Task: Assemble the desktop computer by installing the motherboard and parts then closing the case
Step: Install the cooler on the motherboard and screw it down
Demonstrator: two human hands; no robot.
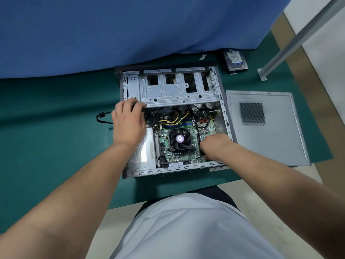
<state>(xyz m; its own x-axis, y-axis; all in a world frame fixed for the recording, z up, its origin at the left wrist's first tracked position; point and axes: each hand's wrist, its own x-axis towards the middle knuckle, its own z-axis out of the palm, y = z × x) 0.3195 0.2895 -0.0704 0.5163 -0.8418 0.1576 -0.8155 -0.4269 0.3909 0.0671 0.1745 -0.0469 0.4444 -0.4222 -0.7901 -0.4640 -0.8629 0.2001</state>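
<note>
Both hands are down inside the open computer case (223, 111), which lies on its side on the green mat (56, 113) near the table's front edge. Left hand (128, 122) rests at the case's left side, its fingers curled over the black cables (149, 113) just under the edge of the silver drive cage (177, 90); whether it actually pinches a cable cannot be told. Right hand (212, 144) is blurred and reaches onto the right part of the motherboard (186, 156), fingers bent downward; what it holds, if anything, cannot be told.

The motherboard already sits in the case floor, with the CPU fan (180, 139) at its centre and the power supply (143, 152) along its left.

The step appears to be seating or connecting something on the board's right side. Doing it well probably means keeping the loose wiring held back with the left hand, pressing straight down, and keeping fingers off the fan blades.

Yellow and black wires (175, 118) crowd the space between the drive cage and the fan and could snag. A looped black cable (104, 118) trails out over the mat left of the case. The side panel (261, 128) lies flat just right of the case, and a hard drive (235, 59) waits near the mat's far right, beside the blue cloth (130, 25).
</note>
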